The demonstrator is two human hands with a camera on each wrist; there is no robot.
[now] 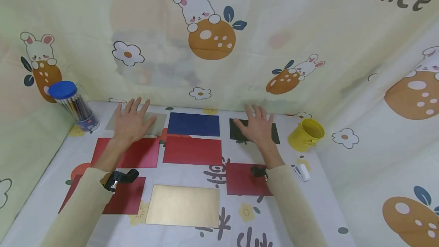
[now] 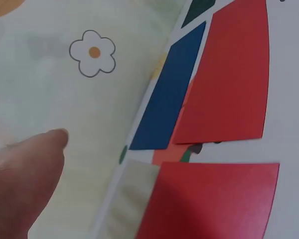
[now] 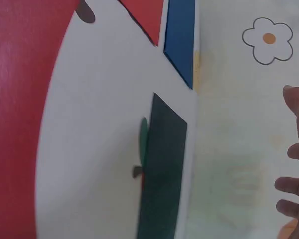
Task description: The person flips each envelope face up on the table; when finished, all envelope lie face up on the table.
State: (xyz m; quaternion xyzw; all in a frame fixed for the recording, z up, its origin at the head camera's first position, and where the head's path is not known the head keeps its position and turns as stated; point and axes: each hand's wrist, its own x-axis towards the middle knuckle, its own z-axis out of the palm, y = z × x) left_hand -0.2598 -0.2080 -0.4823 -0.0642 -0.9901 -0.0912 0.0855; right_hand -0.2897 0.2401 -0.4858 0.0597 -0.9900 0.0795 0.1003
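My left hand, fingers spread and straight, is over a pale grey card at the back left. Similarly spread, my right hand is over a dark green card at the back right. Neither hand holds anything; whether they touch the cards I cannot tell. Between them lie a blue card and a red card. Another red card is below my left hand, and a dark red one lies partly under the left forearm. A further dark red card lies beside my right wrist. Nearest me is a gold card.
A clear jar of pens with a blue lid stands at the back left. On the right are a small yellow bucket and a white stapler-like object. Printed cloth hangs behind and at both sides of the table.
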